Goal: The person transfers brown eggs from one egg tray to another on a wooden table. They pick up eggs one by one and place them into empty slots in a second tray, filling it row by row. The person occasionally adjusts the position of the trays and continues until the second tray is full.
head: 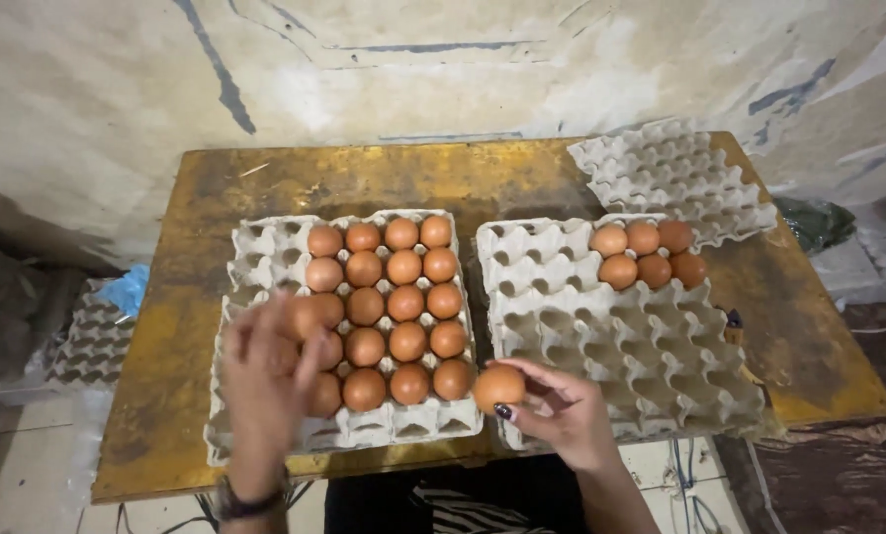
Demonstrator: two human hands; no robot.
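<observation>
Right hand (562,410) grips a brown egg (499,387) between two grey pulp egg trays (265,247); blurred left hand (265,381), open, covers eggs on the yellow worktop (186,326).

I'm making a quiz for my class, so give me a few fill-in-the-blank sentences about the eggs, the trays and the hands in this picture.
1. The right hand holds one brown ____.
2. The right tray holds ____ eggs in its far corner.
3. The left hand is over the ____ tray.
4. An empty tray lies at the table's far ____ corner.

Missing words: egg; six; left; right
</observation>
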